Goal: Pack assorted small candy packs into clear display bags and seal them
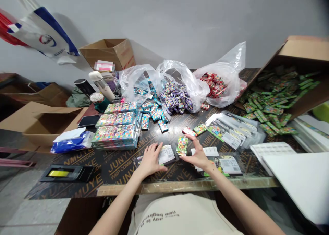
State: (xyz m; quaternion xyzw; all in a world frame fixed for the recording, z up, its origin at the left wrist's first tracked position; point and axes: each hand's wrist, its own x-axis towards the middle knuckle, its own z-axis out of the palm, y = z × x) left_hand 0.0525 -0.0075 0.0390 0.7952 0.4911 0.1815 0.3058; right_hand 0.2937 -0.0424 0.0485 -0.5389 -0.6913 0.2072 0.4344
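My right hand (198, 156) pinches a small green printed box (182, 145) between thumb and fingers, just above the dark tabletop. My left hand (152, 160) rests with fingers spread over a clear-sleeved card with a white label (167, 154), partly covering it. Beside my right wrist lie more sleeved cards (228, 164) with printed pictures and labels. Just beyond the right hand sit a red-and-white small box (189, 131) and another green small box (200, 128). A fanned stack of clear plastic sleeves (235, 130) lies further right.
Behind are plastic bags holding blue boxes (154, 112), purple boxes (177, 97) and red boxes (214, 85). A tipped carton (305, 51) spills green boxes at right. Left are stacked packs (115, 132), a blue packet (73, 140), a phone (89, 120) and a black tray (67, 173).
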